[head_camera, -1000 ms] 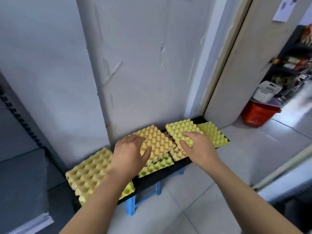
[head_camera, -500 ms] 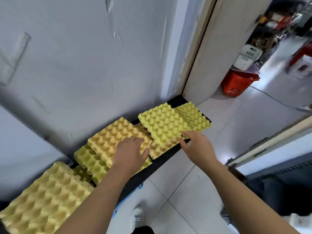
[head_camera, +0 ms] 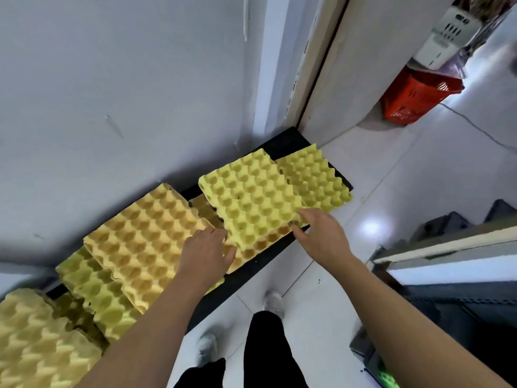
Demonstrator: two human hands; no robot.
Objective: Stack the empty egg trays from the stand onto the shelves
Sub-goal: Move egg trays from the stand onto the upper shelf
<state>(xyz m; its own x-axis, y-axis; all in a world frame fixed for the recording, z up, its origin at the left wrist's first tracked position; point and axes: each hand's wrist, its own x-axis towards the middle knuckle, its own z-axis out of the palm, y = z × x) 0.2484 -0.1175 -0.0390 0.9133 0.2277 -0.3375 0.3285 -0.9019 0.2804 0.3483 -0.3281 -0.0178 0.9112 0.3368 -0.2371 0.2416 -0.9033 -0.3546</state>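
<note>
Pulp-fibre egg trays lie overlapping on the black stand (head_camera: 288, 140) against the wall, so each probably has to be freed from its neighbours before it can go to the shelves. A pale yellow tray (head_camera: 249, 197) sits uppermost, laid across an orange tray (head_camera: 145, 233) and a greenish-yellow tray (head_camera: 313, 177), which makes it the likely first pick. The left hand (head_camera: 207, 253) rests palm down on the orange tray at the pale tray's near left corner, fingers relaxed and thumb spread. The right hand (head_camera: 321, 236) brackets the near right corner, fingers above and thumb below; whether it pinches cannot be told. The hands are apart, with the pale tray's near edge between them.
</note>
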